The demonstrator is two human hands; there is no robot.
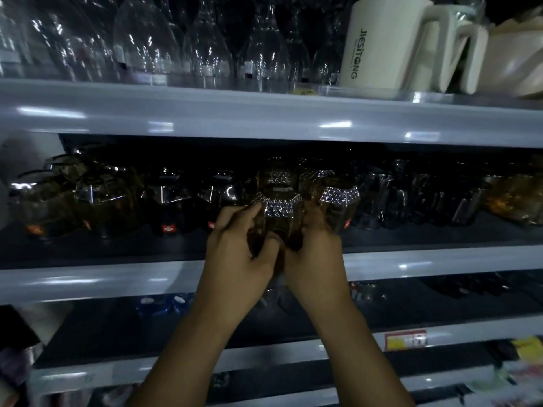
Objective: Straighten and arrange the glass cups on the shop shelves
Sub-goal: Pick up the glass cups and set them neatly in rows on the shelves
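Observation:
A brown glass cup with a diamond-cut rim is gripped between both hands at the front of the middle shelf. My left hand wraps its left side and my right hand its right side. A second cup of the same kind stands right beside it, touching my right hand, and two more stand behind. Whether the held cup rests on the shelf is hidden by my fingers.
Dark glass pitchers line the middle shelf to the left, dark glassware to the right. The upper shelf carries clear stemmed glasses and a cream jug. Lower shelves hold more goods and a price tag.

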